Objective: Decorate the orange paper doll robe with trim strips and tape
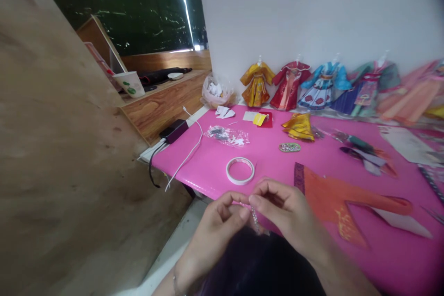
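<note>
Near the table's front edge, my left hand (222,222) and my right hand (280,208) meet, thumbs and fingers pinched together. A thin strip of shiny beads (255,219) hangs down from the pinch of my right hand, between the two hands. What my left fingers hold is too small to tell. Just beyond the hands lies a roll of white tape (240,181). To the right of my right hand, an orange cloth piece with a dark patterned band (326,193) is spread flat on the pink table (208,173).
Small doll dresses (319,90) stand along the wall. Further back lie a gold cloth (299,126), a green oval piece (290,147) and a clear bag (227,135). At the left are a black adapter (174,131), a white cable (187,155) and a paper cup (130,84).
</note>
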Available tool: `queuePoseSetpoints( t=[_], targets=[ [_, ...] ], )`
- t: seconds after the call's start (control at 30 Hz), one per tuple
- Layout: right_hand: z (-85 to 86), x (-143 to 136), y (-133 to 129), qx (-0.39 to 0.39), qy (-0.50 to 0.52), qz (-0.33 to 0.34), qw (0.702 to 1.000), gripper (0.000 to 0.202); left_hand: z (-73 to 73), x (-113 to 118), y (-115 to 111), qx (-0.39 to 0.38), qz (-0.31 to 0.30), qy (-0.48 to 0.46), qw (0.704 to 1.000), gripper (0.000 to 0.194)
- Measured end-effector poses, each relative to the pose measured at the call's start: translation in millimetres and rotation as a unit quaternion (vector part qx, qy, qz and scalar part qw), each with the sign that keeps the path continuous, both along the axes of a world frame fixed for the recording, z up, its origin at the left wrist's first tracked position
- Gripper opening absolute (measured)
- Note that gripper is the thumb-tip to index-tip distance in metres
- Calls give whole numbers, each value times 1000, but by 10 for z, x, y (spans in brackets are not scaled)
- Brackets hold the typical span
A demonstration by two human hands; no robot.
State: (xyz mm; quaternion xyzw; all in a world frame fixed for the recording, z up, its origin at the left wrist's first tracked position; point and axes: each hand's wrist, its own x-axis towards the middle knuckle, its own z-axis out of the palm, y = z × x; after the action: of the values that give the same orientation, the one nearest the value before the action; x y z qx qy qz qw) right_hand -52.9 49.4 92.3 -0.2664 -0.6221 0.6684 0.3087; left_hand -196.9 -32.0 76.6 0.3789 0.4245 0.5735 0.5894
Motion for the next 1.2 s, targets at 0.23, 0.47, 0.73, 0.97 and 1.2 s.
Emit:
queuePoseSetpoints(
  t=[0.23,0.47,0.73,0.97,1.2],
  targets=[
    [-70,88,95,-4,-8,-76,997,25,-8,91,-32,-74,-2,23,997,23],
    [-51,153,133,-62,54,-116,990,23,-24,161,-89,-91,-33,29,995,17],
    [-91,249,176,-116,95,-111,982,25,-31,234,-96,-94,-48,72,992,19],
    [62,551,335,-64,95,-148,982,26,-294,397,-36,-110,-77,55,989,25],
    [368,1133,908,18,51,-244,968,23,-521,566,142,-111,-126,69,983,33]
  ],
)
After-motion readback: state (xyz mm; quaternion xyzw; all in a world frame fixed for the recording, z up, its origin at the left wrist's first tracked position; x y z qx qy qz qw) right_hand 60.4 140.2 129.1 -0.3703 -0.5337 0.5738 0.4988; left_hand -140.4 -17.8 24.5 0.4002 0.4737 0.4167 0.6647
